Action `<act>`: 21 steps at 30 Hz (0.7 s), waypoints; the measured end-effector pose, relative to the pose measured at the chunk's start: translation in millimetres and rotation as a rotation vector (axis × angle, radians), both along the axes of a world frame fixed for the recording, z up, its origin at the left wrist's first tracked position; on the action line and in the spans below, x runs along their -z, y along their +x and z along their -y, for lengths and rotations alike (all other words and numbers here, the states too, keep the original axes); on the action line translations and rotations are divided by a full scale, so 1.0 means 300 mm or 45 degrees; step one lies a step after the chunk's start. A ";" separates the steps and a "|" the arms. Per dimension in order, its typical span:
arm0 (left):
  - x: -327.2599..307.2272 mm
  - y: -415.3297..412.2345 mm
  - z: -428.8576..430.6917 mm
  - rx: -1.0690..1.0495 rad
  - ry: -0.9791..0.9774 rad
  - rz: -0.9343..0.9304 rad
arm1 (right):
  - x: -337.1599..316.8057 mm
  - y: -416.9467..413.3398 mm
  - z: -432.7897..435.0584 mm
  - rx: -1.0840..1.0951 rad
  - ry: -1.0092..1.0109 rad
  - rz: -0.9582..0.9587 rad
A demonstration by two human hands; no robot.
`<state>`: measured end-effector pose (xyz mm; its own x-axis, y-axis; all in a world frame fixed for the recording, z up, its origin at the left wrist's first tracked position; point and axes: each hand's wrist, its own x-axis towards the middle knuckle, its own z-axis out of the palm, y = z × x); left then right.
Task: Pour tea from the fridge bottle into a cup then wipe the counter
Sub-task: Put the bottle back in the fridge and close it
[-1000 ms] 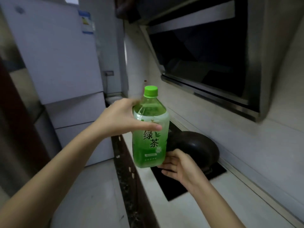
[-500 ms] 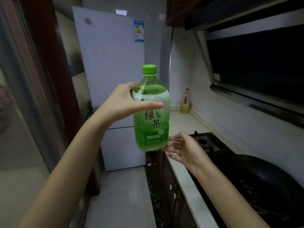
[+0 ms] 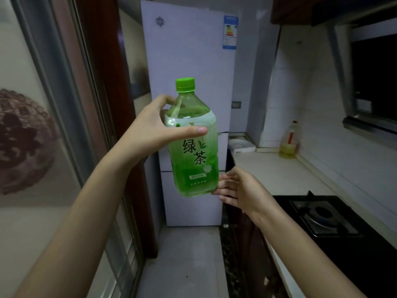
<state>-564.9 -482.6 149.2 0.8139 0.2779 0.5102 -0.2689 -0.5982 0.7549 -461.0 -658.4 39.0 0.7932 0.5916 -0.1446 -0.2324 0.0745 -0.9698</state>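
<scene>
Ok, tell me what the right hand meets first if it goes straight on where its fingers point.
The green plastic tea bottle: the right hand points left at its base, fingertips seemingly touching it.

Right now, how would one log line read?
left hand: holds tea bottle upright | right hand: open, at bottle base | cap: on | fridge: closed

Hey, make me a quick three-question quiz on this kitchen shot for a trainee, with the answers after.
1. True or false: the green cap is off the tea bottle.
2. Fill the gap: the left hand grips the bottle's upper part, and the right hand has its fingers at the bottle's ____.
3. What stands on the counter beyond the stove? A) bottle of yellow liquid B) cup C) kettle

Key: 1 false; 2 base; 3 A.
</scene>
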 end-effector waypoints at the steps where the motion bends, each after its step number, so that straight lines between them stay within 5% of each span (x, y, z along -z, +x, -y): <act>1: -0.001 0.025 -0.031 -0.019 -0.023 0.021 | -0.002 0.041 -0.038 -0.016 0.003 0.001; 21: -0.046 0.708 -0.577 -0.473 -0.159 0.305 | -0.103 0.824 -0.681 -0.382 0.251 -0.389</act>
<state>-352.4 -309.6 162.9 0.5109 0.6000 0.6157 -0.2290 -0.5954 0.7701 -213.7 -454.1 69.8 0.5216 0.8279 -0.2063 -0.5441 0.1365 -0.8279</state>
